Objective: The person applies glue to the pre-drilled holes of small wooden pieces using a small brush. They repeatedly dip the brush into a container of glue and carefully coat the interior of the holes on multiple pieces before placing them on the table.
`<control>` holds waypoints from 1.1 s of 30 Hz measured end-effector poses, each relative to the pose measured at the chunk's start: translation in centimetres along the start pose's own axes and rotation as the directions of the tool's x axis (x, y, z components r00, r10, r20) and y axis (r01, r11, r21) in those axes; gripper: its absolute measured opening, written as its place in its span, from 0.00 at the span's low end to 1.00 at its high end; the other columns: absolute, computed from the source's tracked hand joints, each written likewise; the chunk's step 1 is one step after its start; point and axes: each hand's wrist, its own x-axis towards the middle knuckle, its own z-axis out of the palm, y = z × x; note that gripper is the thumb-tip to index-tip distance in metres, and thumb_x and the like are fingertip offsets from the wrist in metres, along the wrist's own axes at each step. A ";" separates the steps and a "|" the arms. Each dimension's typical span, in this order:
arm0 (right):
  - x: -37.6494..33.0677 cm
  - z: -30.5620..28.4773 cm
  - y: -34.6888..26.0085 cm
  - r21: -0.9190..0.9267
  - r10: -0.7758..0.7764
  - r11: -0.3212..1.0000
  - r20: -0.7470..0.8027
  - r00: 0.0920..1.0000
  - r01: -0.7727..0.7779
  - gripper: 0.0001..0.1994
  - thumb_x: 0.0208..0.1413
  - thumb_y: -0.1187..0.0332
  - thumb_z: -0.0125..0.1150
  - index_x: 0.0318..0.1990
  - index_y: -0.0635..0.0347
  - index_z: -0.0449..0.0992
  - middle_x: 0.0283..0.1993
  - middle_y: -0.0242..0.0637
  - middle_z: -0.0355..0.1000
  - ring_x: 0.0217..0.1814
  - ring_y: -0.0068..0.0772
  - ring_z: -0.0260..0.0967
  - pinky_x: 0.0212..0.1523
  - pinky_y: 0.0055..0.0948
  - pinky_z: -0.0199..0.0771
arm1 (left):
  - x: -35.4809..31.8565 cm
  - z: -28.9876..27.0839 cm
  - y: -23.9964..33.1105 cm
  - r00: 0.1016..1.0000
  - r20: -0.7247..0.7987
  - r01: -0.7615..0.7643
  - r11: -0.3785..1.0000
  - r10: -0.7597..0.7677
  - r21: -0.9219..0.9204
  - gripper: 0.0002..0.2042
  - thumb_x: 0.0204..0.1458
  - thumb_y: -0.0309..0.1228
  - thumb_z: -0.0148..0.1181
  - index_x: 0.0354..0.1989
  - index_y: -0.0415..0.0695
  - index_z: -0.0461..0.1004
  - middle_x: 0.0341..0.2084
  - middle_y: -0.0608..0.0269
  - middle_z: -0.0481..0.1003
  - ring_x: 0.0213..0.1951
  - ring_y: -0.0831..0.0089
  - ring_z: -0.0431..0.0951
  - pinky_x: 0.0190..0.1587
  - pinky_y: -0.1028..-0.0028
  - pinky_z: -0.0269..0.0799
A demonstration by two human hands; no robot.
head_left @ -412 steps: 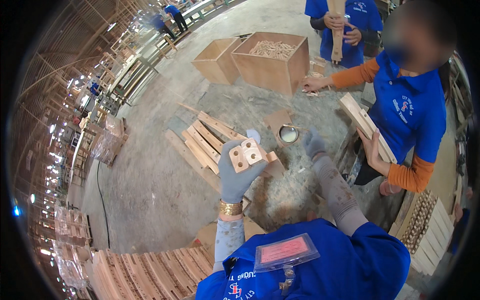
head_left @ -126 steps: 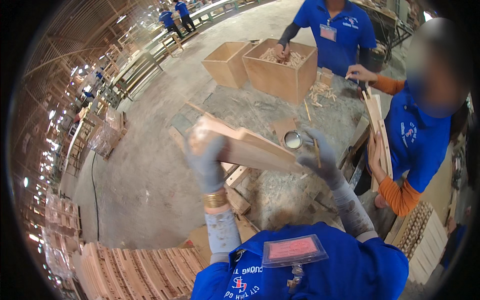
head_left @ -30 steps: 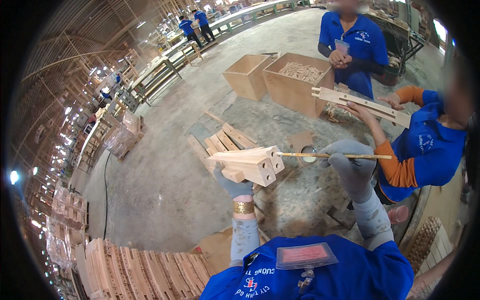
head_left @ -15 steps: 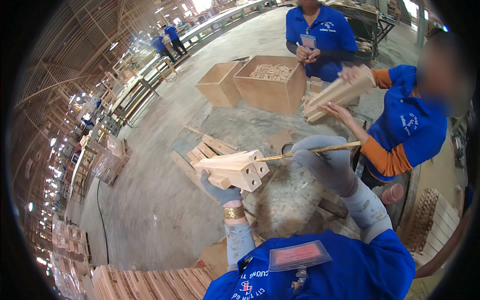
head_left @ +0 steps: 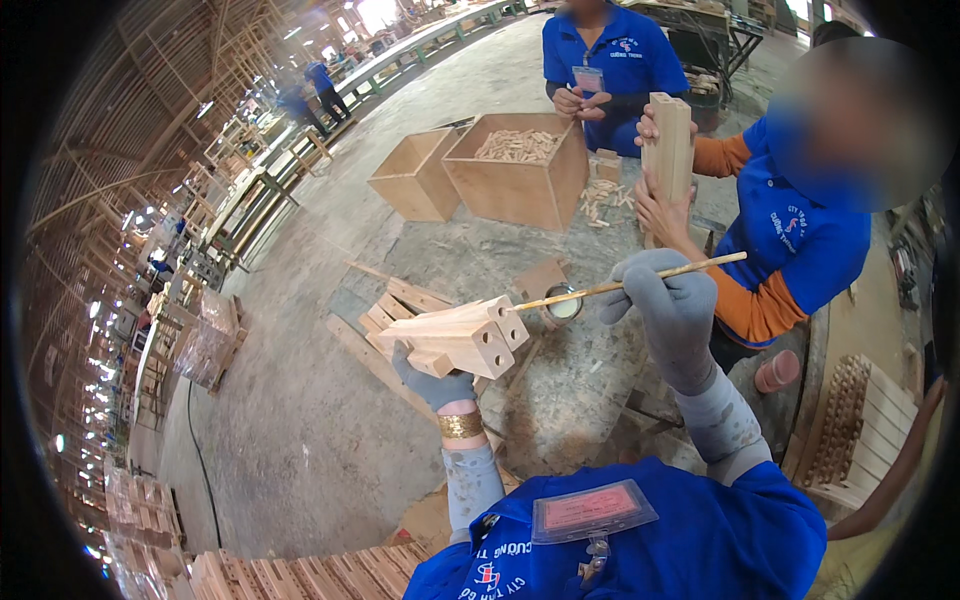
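My left hand (head_left: pixel 436 385), in a grey glove, grips a wooden block (head_left: pixel 455 337) from below, holding it out flat with its drilled end facing me. In my gloved right hand (head_left: pixel 668 305) is a thin wooden stick (head_left: pixel 630 284). The stick's tip touches the top edge of the block's drilled end. A small round tin (head_left: pixel 562 304) sits on the work surface just behind the stick's tip.
Wooden slats (head_left: pixel 400 303) lie stacked under the block. Two open wooden crates (head_left: pixel 522 171) stand beyond, one filled with small dowels. A person in blue and orange (head_left: pixel 790 240) holds an upright wooden piece (head_left: pixel 668 150) at right. Another person in blue (head_left: pixel 600 60) stands behind.
The stick's tip stays at the block's end while block and hands shifted slightly. The person at right has turned their wooden piece from slanted to upright.
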 end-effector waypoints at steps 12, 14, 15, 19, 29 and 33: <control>-1.2 -1.5 0.6 -0.111 -0.078 0.989 0.157 0.985 0.096 0.03 0.50 0.77 0.57 0.30 0.69 0.74 0.26 0.36 0.73 0.24 0.21 0.71 0.23 0.17 0.69 | 1.8 -2.0 -1.9 0.977 0.084 -0.211 0.946 0.196 0.244 0.18 0.53 0.44 0.45 0.45 0.45 0.65 0.43 0.58 0.69 0.44 0.63 0.71 0.46 0.65 0.69; -1.3 -1.5 1.0 -0.091 -0.064 0.993 0.160 0.985 0.079 0.03 0.50 0.76 0.58 0.29 0.68 0.74 0.26 0.35 0.73 0.24 0.21 0.71 0.24 0.17 0.69 | 1.7 -2.0 -2.3 0.941 0.163 -0.337 0.872 0.298 0.354 0.14 0.54 0.37 0.48 0.45 0.44 0.65 0.43 0.58 0.69 0.43 0.66 0.72 0.44 0.67 0.71; -1.3 -1.5 0.9 -0.144 -0.061 0.986 0.193 0.979 0.089 0.03 0.49 0.76 0.59 0.30 0.67 0.74 0.26 0.35 0.73 0.25 0.21 0.71 0.24 0.18 0.69 | 1.4 -1.6 -2.5 0.940 0.180 -0.336 0.880 0.291 0.336 0.12 0.54 0.34 0.48 0.44 0.44 0.65 0.43 0.58 0.69 0.42 0.67 0.72 0.43 0.68 0.72; -1.2 -1.1 0.9 -0.271 -0.150 0.935 0.278 0.949 0.227 0.03 0.47 0.75 0.60 0.29 0.65 0.75 0.27 0.36 0.73 0.25 0.25 0.72 0.26 0.20 0.70 | 0.9 -0.9 -2.3 0.968 0.173 -0.221 0.947 0.183 0.233 0.10 0.54 0.28 0.48 0.45 0.44 0.63 0.43 0.58 0.68 0.40 0.69 0.73 0.41 0.70 0.73; -2.1 -1.9 0.1 -0.193 -0.099 0.967 0.306 0.947 0.164 0.05 0.50 0.73 0.59 0.33 0.65 0.75 0.30 0.37 0.74 0.29 0.26 0.72 0.30 0.21 0.71 | 0.0 0.6 -1.0 0.993 0.082 0.087 0.996 -0.090 0.035 0.22 0.56 0.47 0.43 0.53 0.45 0.55 0.47 0.54 0.64 0.46 0.59 0.69 0.41 0.61 0.74; -2.3 -2.2 0.4 -0.131 -0.075 0.985 0.273 0.959 0.114 0.05 0.51 0.72 0.59 0.34 0.65 0.75 0.31 0.37 0.74 0.29 0.24 0.72 0.31 0.22 0.71 | 0.1 0.5 -1.9 0.990 0.130 -0.084 0.972 0.056 0.220 0.23 0.52 0.39 0.52 0.54 0.43 0.54 0.50 0.51 0.63 0.45 0.60 0.70 0.40 0.63 0.75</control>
